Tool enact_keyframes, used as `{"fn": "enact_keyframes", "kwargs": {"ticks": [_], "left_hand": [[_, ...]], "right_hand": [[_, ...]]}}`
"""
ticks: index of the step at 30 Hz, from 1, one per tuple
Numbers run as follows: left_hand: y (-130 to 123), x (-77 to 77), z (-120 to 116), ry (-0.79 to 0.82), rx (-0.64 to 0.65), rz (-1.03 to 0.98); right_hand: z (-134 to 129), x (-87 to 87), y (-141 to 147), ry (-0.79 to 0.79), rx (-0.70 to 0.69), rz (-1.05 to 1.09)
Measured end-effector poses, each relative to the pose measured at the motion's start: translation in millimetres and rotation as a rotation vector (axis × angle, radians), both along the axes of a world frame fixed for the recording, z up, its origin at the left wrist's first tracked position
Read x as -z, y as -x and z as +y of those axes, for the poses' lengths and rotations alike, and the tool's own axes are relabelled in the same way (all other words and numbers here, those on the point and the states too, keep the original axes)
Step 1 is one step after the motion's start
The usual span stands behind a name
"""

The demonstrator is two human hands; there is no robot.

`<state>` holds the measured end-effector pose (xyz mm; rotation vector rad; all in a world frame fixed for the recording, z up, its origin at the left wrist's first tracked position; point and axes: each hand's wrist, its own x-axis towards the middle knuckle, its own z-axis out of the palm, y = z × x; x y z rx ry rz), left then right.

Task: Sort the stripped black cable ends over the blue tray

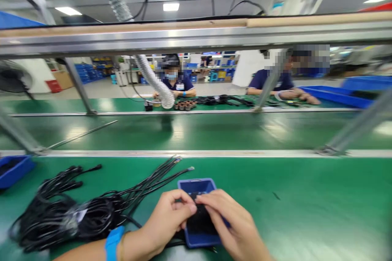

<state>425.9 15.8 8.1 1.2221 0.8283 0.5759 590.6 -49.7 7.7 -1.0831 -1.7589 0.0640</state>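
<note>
Both my hands are over a small blue bin (pixel 202 241) on the green bench, with dark contents inside it. My left hand (pixel 171 216), its wrist wearing a blue band (pixel 114 241), pinches with thumb and forefinger at the bin's left side. Close beside its fingertips, the fingers of my right hand (pixel 228 220) are bent together over the bin. Whatever lies between the fingertips is too small and dark to make out. Left of the bin lies a tied bundle of black cables (pixel 92 214), its stripped ends pointing toward the bin's far edge.
A blue tray (pixel 15 171) sits at the far left. Metal frame bars (pixel 196 40) cross above the bench. A white flexible duct (pixel 150 75) hangs down. Across the belt (pixel 208 132), two people sit at another bench with cables and small brown parts (pixel 185 105).
</note>
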Motion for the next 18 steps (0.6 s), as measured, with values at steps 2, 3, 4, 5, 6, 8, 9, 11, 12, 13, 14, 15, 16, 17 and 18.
{"fn": "enact_keyframes", "kwargs": {"ticks": [2,3,4,5,6,8,9,11,12,13,14,15,16,17,18], "left_hand": [[0,0.7,-2,0.025,-0.022,-0.067],[0,1.3,-2,0.044,-0.034,-0.107],[0,2.0,-1,0.060,-0.051,-0.141],[0,2.8,-1,0.071,-0.068,-0.168],[0,3.3,-1,0.075,-0.081,-0.184],[0,3.7,-1,0.058,-0.085,-0.195],[0,3.4,-1,0.047,-0.077,-0.195],[0,2.8,-3,0.036,-0.058,-0.185],[0,2.7,-3,0.033,-0.050,-0.180],[0,2.9,-3,0.032,-0.042,-0.175],[0,3.3,-3,0.028,-0.032,-0.170],[0,3.8,-2,0.021,-0.017,-0.164],[1,4.2,-2,0.012,0.000,-0.152],[2,4.0,-2,0.003,0.027,-0.126],[4,3.0,-1,-0.006,0.067,-0.092]], "right_hand": [[0,5.9,0,-0.001,0.043,0.016],[2,9.7,0,0.001,0.062,0.029],[4,13.6,-1,0.002,0.067,0.044],[6,17.1,-1,0.010,0.059,0.059],[7,19.8,-1,0.021,0.043,0.072],[9,22.4,-1,0.062,0.003,0.082],[9,22.3,-1,0.087,-0.011,0.078],[8,20.1,-1,0.141,-0.022,0.060],[7,18.4,-1,0.166,-0.021,0.050],[6,16.6,-1,0.182,-0.022,0.043],[6,14.6,-1,0.185,-0.025,0.042],[5,12.5,0,0.187,-0.034,0.043],[5,10.5,0,0.186,-0.048,0.044],[5,8.3,-1,0.189,-0.067,0.044],[4,6.2,-2,0.210,-0.090,0.038]]}}
